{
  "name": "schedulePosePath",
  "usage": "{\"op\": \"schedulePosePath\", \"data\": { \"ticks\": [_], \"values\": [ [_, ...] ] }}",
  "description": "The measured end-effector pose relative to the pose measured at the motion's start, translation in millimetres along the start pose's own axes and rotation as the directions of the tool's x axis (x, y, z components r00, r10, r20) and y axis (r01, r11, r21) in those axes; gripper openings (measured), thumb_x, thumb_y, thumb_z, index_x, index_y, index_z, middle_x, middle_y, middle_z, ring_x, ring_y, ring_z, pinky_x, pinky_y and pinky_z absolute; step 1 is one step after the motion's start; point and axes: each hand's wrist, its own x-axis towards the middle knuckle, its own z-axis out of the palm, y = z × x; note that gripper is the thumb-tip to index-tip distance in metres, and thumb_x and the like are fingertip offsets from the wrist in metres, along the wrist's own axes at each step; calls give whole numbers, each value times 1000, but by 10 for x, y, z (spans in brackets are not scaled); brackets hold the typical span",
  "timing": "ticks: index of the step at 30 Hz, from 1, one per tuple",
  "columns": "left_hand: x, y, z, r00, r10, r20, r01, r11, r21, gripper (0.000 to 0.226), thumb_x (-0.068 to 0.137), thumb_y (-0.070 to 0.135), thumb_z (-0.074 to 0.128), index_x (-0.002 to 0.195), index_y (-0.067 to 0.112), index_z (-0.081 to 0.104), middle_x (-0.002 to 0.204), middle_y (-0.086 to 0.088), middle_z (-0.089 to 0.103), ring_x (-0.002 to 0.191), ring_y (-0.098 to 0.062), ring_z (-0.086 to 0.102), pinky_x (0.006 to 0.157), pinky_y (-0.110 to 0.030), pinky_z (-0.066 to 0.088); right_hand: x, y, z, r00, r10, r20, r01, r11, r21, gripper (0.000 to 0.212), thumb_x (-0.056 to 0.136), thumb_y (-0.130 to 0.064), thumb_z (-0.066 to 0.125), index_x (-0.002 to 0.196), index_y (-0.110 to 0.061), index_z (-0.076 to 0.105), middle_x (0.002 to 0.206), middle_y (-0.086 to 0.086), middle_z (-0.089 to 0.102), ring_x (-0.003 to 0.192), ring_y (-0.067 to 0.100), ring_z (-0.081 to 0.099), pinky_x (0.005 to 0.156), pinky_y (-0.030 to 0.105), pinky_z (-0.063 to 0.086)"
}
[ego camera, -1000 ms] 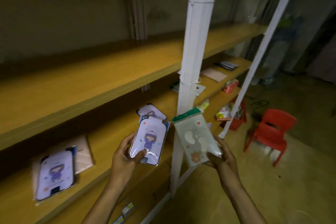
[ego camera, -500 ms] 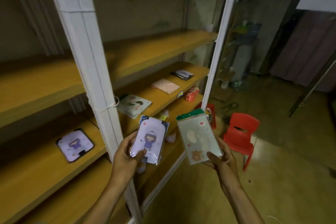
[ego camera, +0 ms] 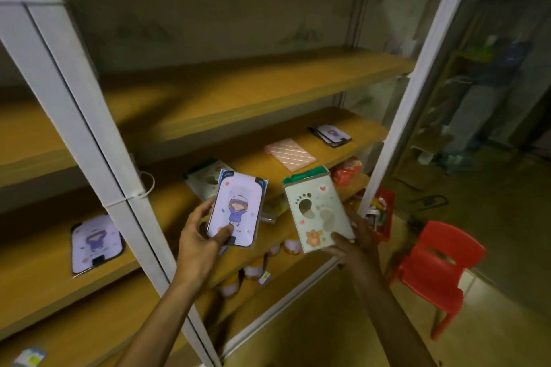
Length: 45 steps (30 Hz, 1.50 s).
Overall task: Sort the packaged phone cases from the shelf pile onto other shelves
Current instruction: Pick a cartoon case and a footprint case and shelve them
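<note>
My left hand grips a packaged purple phone case with a cartoon girl, thumb on its front. My right hand holds a pale green packaged case with footprints and a green top strip. Both are held upright in front of the middle wooden shelf. On that shelf lie a pink quilted case, a dark purple case at the far right, and a pale packaged case partly hidden behind my left-hand case. Another purple girl case lies left of the post.
A white metal post stands just left of my left hand; a second white post bounds the bay on the right. The upper shelf is bare. Jars and snack packets sit on lower shelves. A red plastic chair stands on the floor.
My view has swung right along the shelves, so the left post and the right bay have come closer. Both hands still hold the same cases, in about the same pose.
</note>
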Motion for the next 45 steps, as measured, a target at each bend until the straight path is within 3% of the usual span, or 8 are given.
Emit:
{"op": "schedulePosePath", "data": {
  "ticks": [4,8,17,25,29,34,38,45],
  "values": [
    [341,-107,97,996,-4,-92,3,1000,-17,56,80,5,73,126,31,51,119,11,60,106,-6,61,65,-18,57,616,49,167,995,12,98,-8,999,-37,55,84,10,60,132,-16,50,129,4,59,112,28,62,74,45,59],
    [645,-136,119,981,-23,-191,14,999,-48,57,81,4,71,119,41,51,115,14,60,102,-4,62,69,-23,60,1153,32,437,981,82,175,-74,996,-56,54,85,10,58,131,-17,50,124,2,62,107,24,64,68,34,59],
    [812,-156,-69,880,-16,-475,51,997,61,55,79,10,76,125,27,53,117,4,63,104,-9,63,83,-26,53,1938,297,1339,881,242,407,-224,970,-92,55,84,15,56,130,-14,48,127,12,58,107,31,62,62,31,59],
    [691,-13,57,802,37,-596,39,993,114,54,83,0,70,130,20,53,115,15,63,99,5,64,74,-10,51,2106,512,1891,747,306,590,-190,949,-252,53,86,9,58,131,-16,44,125,13,55,100,30,65,63,27,60],
    [631,-27,123,769,19,-640,44,996,83,58,83,0,70,135,16,51,119,7,65,103,-7,66,79,-23,57,2086,497,1897,703,271,658,-45,940,-339,54,83,3,66,128,-16,44,113,7,61,85,15,65,57,17,54],
    [599,-38,213,772,7,-635,61,994,85,59,84,-1,68,137,13,48,113,14,64,100,-3,66,75,-17,55,2244,457,1685,707,166,687,434,665,-608,64,84,-42,66,140,-30,38,141,-3,44,128,21,43,101,46,44],
    [595,-130,223,792,-19,-610,96,991,93,60,84,4,70,137,20,47,113,-4,68,100,-18,68,80,-34,58,2366,278,1473,651,108,751,556,605,-570,64,88,-44,61,145,-33,33,153,-4,26,141,18,25,112,41,31],
    [882,-256,538,866,-62,-496,96,994,43,60,81,2,71,134,20,50,120,-5,67,105,-16,66,87,-40,57,2626,59,883,663,-36,748,679,449,-581,61,83,-39,64,138,-20,44,140,1,46,131,21,39,106,36,36]
  ]
}}
